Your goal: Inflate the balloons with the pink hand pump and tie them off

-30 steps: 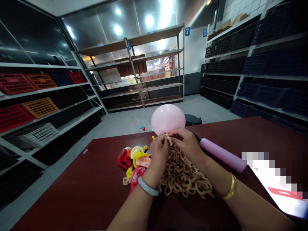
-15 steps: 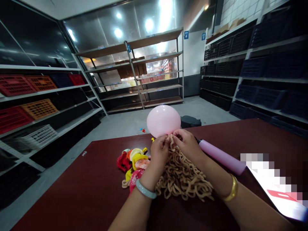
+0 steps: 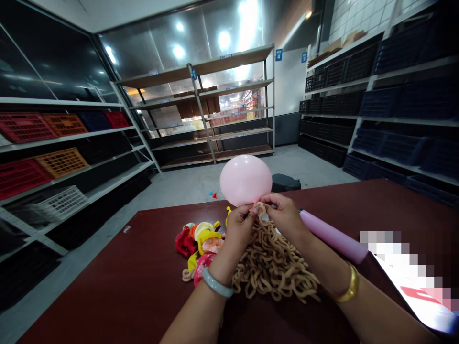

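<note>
Centre of frame: a pink balloon point(image 3: 245, 180), full and rounded, was seen just past the far edge of the dark red table point(image 3: 118, 267), directly above the fingertips. A strand of tan cord point(image 3: 263, 209) was bent into a small loop at the balloon's lower end. The loop was pinched from both sides: by the left hand point(image 3: 241, 222), fingers and thumb closed on it, and by the right hand point(image 3: 286, 215), likewise closed on it. Whether the balloon's neck was also caught in the pinch could not be told.

Progress, as judged: the balloon was already inflated, and cord and balloon had been brought together. No finished knot could be made out; the fastening was taken to be incomplete. Most of the cord was left loose, heaped point(image 3: 274, 265) below the hands and between the forearms.

Centre-left: limp coloured pieces point(image 3: 208, 237), perhaps flat balloons, were piled beside the left hand, untouched. Centre-right: a purple tube point(image 3: 335, 236) was laid near the right wrist, not held. Lower right: a lit screen point(image 3: 412, 282) was partly blurred out. Far left, coloured crates point(image 3: 28, 127) were shelved; dark ones point(image 3: 333, 102) at upper right.
</note>
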A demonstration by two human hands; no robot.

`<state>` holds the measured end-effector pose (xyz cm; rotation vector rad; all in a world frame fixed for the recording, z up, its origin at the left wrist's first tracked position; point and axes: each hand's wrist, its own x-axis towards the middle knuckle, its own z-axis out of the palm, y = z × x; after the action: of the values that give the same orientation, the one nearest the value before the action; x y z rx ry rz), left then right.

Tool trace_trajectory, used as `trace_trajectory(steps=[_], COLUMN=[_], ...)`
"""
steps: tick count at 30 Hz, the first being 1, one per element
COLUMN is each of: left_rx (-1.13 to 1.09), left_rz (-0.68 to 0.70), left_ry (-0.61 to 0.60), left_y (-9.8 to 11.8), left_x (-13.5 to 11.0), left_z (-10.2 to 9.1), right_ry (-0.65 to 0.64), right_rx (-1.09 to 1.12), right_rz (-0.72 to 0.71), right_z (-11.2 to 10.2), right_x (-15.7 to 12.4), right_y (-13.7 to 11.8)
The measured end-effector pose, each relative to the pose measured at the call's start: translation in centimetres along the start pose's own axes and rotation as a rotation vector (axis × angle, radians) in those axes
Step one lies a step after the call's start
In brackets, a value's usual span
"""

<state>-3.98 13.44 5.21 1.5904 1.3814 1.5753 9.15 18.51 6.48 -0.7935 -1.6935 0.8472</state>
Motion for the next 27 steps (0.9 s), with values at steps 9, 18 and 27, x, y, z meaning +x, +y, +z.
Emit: trace_trajectory(steps=[9,18,27], left_rx=[-0.126,-0.309,-0.209], left_rz=[-0.106,-0.152,-0.073], left_ry=[0.019,0.111,0.089], left_y=[-0.3,0.0,-1.0], left_x=[0.0,0.0,-0.1], left_z=[0.1,0.2,0.1], right_ry=[-0.007,0.079,0.006], right_rx=[-0.054,-0.253,-0.188], right_rz=[-0.124,-0.361,-0.337], right_z=[0.1,0.3,-0.4], right_x=[-0.3,-1.2,-0.5], right_y=[-0.3,-0.8,-0.8])
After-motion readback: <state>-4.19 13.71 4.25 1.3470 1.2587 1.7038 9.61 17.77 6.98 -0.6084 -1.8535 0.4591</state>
